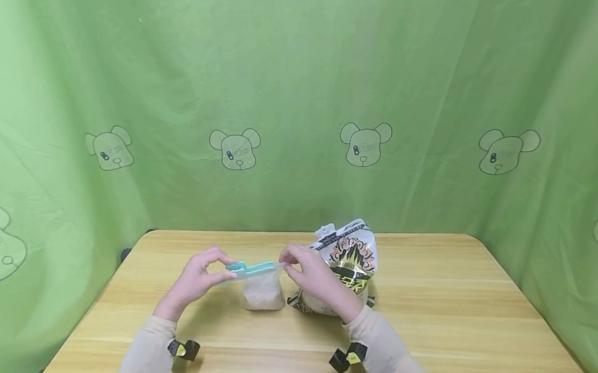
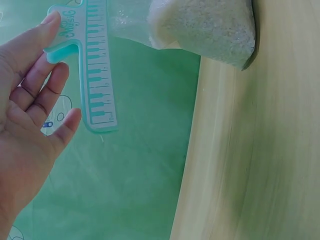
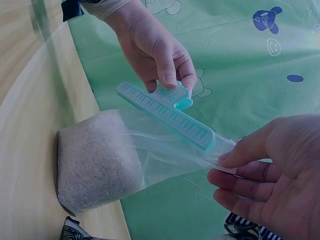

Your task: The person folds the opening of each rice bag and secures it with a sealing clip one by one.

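A clear plastic bag [image 1: 264, 294] of white rice-like grains [image 3: 95, 160] stands on the table, its upper part drawn up and flattened. Across that upper part lies a long teal clip [image 1: 257, 270] with a piano-key print [image 2: 97, 65]. My left hand [image 1: 200, 272] pinches the clip's handle between thumb and fingers. Whether the clip's jaws clamp the plastic or merely lie along it, I cannot tell. At the bag's top edge, my right hand [image 3: 272, 172] pinches a corner of the film between thumb and index finger.
Just behind my right hand [image 1: 315, 273] stands a larger printed bag [image 1: 353, 258] in white, black and gold, with a whitish clip-like piece [image 1: 325, 230] at its top. The wooden table [image 1: 448, 315] ends at a green curtain [image 1: 304, 70] around its back and sides.
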Motion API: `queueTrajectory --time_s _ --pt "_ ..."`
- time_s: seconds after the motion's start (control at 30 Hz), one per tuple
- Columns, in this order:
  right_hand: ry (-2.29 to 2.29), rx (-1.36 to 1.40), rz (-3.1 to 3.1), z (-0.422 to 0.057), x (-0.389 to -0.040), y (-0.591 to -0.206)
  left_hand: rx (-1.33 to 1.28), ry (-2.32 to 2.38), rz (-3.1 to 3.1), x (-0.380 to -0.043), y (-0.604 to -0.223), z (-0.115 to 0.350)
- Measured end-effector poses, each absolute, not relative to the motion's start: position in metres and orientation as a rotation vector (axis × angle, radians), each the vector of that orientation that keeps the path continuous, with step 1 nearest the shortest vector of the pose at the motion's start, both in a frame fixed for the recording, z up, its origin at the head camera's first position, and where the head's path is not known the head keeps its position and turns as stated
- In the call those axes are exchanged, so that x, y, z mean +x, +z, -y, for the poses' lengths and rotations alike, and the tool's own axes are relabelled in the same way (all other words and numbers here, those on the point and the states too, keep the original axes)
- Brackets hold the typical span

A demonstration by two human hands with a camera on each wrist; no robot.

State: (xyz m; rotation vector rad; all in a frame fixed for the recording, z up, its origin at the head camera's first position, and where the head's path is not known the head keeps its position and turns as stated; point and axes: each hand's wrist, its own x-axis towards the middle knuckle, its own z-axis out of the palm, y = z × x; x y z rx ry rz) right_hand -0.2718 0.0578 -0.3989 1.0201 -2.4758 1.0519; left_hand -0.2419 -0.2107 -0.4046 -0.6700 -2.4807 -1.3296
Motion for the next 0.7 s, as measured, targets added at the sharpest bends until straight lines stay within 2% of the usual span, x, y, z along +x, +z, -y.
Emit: queueTrajectory --time_s 0.23,0.47,0.7 --pt "1.044 1.027 2.460 -0.058 -0.273 -0.399 -0.624 -1.358 2.514 -0.242 -0.405 0.211" --pt "1.057 1.007 2.497 -0.058 -0.270 -0.396 -0.631 -1.383 2.525 -0.261 -0.433 0.226" --pt "1.060 1.007 2.499 -0.058 -0.270 -0.396 -0.619 -1.362 2.576 -0.262 -0.433 0.229"
